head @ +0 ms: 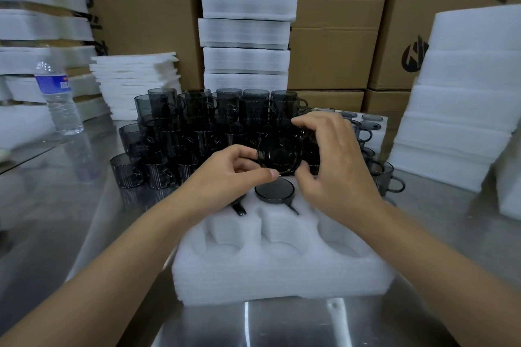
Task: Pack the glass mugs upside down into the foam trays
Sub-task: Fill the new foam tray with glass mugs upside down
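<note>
Being gripped between both hands, a dark glass mug (279,155) is being held just above the far row of the foam tray (282,267); the left hand (234,170) is pinching its near-left edge with thumb and curled fingers, while the right hand (335,166) is being curled over its top and right side; one round end is being tilted towards the camera, probably so that the mug can be set mouth-down, though which end is facing cannot be told; directly beneath it, a seated mug (274,190) is being shown base-up in its pocket, its handle lying in the slot cut for it; a second handle is being glimpsed under the left hand; the near pockets are lying unfilled, so the tray is judged to be early in its filling. Behind, the stacked mugs (197,127) are being staged within reach on the steel table (84,205); a filled tray (366,121) is being set aside at the right rear; foam stacks (248,36) are being stored against cardboard boxes (332,51).
</note>
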The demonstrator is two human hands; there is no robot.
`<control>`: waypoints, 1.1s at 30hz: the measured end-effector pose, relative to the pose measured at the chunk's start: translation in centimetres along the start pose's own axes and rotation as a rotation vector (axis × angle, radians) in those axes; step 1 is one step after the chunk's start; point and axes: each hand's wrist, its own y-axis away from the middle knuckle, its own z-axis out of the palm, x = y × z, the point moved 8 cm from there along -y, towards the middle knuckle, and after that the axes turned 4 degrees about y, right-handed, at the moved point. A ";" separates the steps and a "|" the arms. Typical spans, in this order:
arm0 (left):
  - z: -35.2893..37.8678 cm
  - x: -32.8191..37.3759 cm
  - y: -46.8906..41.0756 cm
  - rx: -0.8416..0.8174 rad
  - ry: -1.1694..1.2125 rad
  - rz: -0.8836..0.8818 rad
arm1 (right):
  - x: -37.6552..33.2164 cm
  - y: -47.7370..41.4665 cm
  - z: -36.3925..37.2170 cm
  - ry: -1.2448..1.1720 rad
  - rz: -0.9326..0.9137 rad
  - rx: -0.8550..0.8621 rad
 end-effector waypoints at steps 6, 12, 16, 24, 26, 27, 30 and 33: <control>0.0 0.4 0.2 0.003 0.004 0.032 | 0.1 -0.1 -0.1 -0.034 -0.004 0.030; 0.2 0.6 0.2 0.004 0.013 0.058 | 0.3 -0.1 -0.2 -0.102 0.005 0.034; 0.1 0.5 0.1 0.002 0.007 0.071 | 0.4 -0.1 -0.3 -0.107 0.021 0.046; 0.3 0.0 -0.2 -0.015 -0.023 0.082 | 0.2 -0.1 0.2 -0.128 0.032 -0.028; 0.4 0.1 -0.2 -0.025 -0.021 0.087 | 0.3 -0.1 0.3 -0.141 0.035 -0.045; 0.4 0.1 -0.2 -0.027 -0.027 0.088 | 0.3 -0.1 0.4 -0.148 0.038 -0.054; 0.3 0.1 -0.2 -0.021 -0.061 0.091 | 0.4 -0.1 0.6 -0.169 0.047 -0.078; 0.2 0.0 -0.2 -0.010 -0.093 0.091 | 0.1 0.0 1.0 -0.167 0.024 -0.133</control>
